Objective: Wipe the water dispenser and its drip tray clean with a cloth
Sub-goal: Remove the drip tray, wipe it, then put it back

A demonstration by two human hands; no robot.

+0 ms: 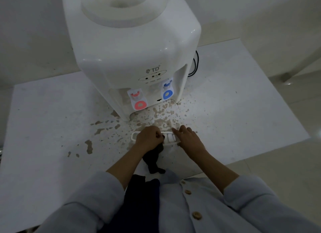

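Note:
A white tabletop water dispenser stands at the back of a white table, with a red tap and a blue tap on its front. The white drip tray lies on the table in front of it, out of the dispenser. My left hand is closed on a dark cloth and presses it on the tray's left part. My right hand rests on the tray's right end, fingers on its edge. Most of the tray is hidden under both hands.
Brown dried splashes cover the table around the dispenser's base and to the left. A black cable loops behind the dispenser on the right. The table's near edge is close to my body; pale floor lies beyond.

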